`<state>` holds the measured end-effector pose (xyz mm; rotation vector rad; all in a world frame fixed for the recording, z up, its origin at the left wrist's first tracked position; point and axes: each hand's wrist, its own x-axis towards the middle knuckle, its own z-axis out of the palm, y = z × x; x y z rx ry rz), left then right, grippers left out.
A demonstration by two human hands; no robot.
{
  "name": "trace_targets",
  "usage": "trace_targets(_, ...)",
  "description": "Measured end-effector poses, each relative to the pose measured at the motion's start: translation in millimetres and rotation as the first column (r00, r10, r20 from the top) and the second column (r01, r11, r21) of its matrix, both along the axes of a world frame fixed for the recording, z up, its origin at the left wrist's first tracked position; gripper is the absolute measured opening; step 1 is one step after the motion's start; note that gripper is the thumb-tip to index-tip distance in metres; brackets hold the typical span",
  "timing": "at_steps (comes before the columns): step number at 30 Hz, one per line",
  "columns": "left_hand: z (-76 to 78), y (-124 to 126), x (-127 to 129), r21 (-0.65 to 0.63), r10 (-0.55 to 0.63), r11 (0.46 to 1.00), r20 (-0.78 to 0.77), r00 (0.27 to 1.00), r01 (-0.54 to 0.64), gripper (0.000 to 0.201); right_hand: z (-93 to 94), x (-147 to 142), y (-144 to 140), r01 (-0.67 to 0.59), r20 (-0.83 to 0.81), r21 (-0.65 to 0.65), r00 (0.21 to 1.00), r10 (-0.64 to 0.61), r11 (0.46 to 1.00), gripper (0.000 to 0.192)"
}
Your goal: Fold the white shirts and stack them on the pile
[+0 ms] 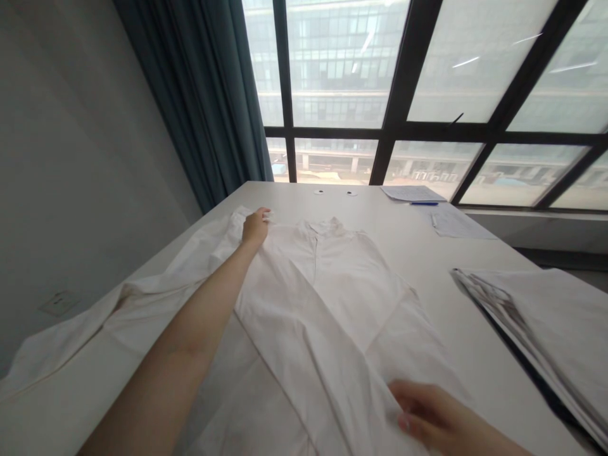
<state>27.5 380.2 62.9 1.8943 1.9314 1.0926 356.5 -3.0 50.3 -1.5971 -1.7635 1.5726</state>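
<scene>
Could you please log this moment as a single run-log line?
left hand: grips white shirt shoulder | right hand: on shirt hem | shirt: spread on table

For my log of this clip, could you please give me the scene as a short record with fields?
Surface: white table
Main item: white shirt spread flat, collar at the far side
Left hand: left hand grips the shirt at its far shoulder
Right hand: right hand rests on the near hem
Nearby: papers, blue pen, stacked sheets
</scene>
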Motion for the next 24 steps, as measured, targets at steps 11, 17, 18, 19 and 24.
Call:
trace_targets(11, -18.9, -1, 2, -0.139, 0.175, 0.97, -0.16, 0.971, -0.198, 0.037, -23.3, 60, 196, 0.171, 0.38, 0.689, 0.742, -0.552, 0.705, 0.029)
trace_targets(17, -23.0, -9, 3, -0.101, 0.115, 0.986, -0.196, 0.974, -0.136, 0.047, -41.4, 53, 274, 0.272, 0.387, 0.665, 0.67, -0.633, 0.695, 0.032)
trace_targets(18, -23.4, -12, 3, -0.085, 0.089, 0.99, -0.209, 0.974, -0.109, 0.047, -43.1, 51, 280, 0.274, 0.386, 0.663, 0.673, -0.631, 0.697, 0.033)
trace_targets(19, -24.0, -14, 4, -0.07, 0.066, 0.994, -0.222, 0.973, -0.083, 0.046, -44.2, 49, 285, 0.27, 0.385, 0.661, 0.679, -0.625, 0.7, 0.033)
trace_targets(24, -25.9, -14, 6, -0.021, 0.021, 0.999, -0.265, 0.964, -0.028, 0.039, -43.6, 46, 297, 0.183, 0.406, 0.668, 0.723, -0.559, 0.722, 0.033)
